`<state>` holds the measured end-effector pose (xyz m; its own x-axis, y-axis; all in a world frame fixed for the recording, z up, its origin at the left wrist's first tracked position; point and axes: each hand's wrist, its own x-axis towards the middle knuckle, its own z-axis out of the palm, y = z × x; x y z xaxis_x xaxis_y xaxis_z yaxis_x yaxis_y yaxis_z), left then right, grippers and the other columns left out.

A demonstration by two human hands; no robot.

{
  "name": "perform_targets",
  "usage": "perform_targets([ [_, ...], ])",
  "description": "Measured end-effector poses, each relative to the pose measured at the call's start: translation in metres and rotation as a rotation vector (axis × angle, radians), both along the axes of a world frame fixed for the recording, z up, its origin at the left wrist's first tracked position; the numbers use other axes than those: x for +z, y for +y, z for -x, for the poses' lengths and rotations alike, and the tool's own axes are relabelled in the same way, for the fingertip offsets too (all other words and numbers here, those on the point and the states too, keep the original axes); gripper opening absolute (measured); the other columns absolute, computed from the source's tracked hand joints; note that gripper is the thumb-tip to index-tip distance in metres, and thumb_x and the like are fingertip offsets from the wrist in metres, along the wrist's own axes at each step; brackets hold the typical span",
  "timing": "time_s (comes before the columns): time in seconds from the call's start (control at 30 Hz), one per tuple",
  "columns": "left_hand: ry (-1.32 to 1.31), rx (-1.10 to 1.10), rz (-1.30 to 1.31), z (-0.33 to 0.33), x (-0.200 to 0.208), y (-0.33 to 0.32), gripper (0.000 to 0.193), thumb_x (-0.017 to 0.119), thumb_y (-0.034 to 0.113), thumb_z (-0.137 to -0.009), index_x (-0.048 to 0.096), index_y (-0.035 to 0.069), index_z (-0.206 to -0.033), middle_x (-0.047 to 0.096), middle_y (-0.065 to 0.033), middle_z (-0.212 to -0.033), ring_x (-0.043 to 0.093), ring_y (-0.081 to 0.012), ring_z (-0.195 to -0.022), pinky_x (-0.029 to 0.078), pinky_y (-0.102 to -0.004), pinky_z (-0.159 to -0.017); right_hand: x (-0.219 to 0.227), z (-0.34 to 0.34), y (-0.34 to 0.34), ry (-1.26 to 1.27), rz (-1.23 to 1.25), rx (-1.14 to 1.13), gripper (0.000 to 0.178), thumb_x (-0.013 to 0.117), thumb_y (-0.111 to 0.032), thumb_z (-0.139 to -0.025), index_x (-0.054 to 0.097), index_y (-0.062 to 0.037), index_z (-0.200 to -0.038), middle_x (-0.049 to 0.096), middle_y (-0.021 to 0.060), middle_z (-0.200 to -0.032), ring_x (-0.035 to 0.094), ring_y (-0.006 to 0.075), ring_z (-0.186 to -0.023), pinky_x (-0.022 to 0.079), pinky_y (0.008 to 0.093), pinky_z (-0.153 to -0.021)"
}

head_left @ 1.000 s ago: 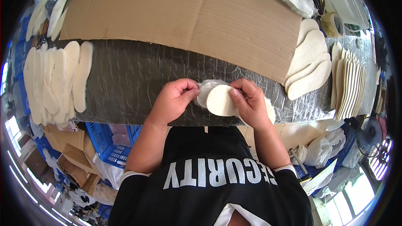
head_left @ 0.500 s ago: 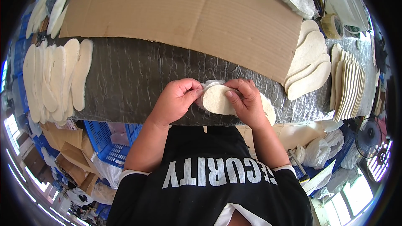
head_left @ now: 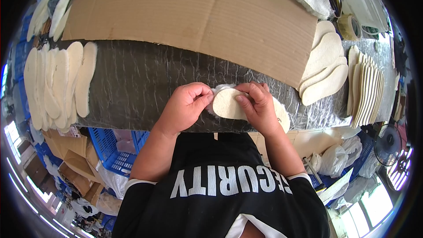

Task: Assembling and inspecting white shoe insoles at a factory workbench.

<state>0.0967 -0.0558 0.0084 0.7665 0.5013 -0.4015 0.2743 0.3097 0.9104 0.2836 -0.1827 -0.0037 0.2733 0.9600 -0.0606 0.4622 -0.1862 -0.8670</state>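
Observation:
A cream shoe insole (head_left: 230, 104) with a fluffy white edge is held above the table's near edge. My right hand (head_left: 261, 108) is closed around its middle, thumb on the flat cream face and fingers behind. The insole's other end shows past that hand on the right. My left hand (head_left: 189, 105) pinches the white fleece at the insole's left end between thumb and forefinger. The fleece lining lies mostly behind the cream layer, so little of it shows.
Cream insoles (head_left: 59, 83) lie in a row at the left. More insoles (head_left: 325, 81) fan out at the right beside an upright stack (head_left: 368, 88). A cardboard sheet (head_left: 189, 13) covers the far table. Tape rolls (head_left: 349, 27) sit far right; a blue crate (head_left: 115, 147) is below the table's edge.
Almost nothing differs. Both hands keep their grip, and the insole's left end has shifted very slightly.

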Motion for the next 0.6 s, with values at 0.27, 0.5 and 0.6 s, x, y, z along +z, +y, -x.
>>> perform_targets([
  [0.27,0.032,-0.015,-0.152,-0.0007,0.004,-0.0028,0.007,0.056,-0.004,-0.091,0.06,-0.005,-0.086,0.061,-0.006,-0.088,0.057,-0.0112,-0.078,0.048,-0.0254,-0.071,-0.0032,0.002,0.0,-0.172,-0.049,-0.017,0.017,0.073,-0.019,-0.081,0.067,-0.0145,-0.096,0.061,0.0027,-0.085,0.059,0.0226,-0.08,0.037,0.0378,-0.079],
  [0.5,0.094,0.007,-0.214,0.0005,0.0014,-0.003,0.007,0.058,-0.002,-0.091,0.06,-0.006,-0.086,0.062,-0.0058,-0.085,0.056,-0.0101,-0.077,0.047,-0.0247,-0.07,-0.0045,-0.0016,-0.0002,-0.17,-0.084,-0.003,0.018,0.075,-0.018,-0.079,0.068,-0.0133,-0.094,0.06,0.0039,-0.089,0.058,0.0233,-0.084,0.038,0.0377,-0.079],
  [0.6,0.109,0.015,-0.205,-0.0003,0.0018,-0.0028,0.007,0.058,-0.001,-0.091,0.06,-0.005,-0.085,0.062,-0.0052,-0.083,0.055,-0.0098,-0.077,0.047,-0.0248,-0.07,-0.0031,-0.0017,-0.0013,-0.158,-0.069,-0.017,0.019,0.076,-0.018,-0.077,0.068,-0.013,-0.094,0.059,0.0038,-0.089,0.058,0.023,-0.084,0.038,0.0371,-0.079],
])
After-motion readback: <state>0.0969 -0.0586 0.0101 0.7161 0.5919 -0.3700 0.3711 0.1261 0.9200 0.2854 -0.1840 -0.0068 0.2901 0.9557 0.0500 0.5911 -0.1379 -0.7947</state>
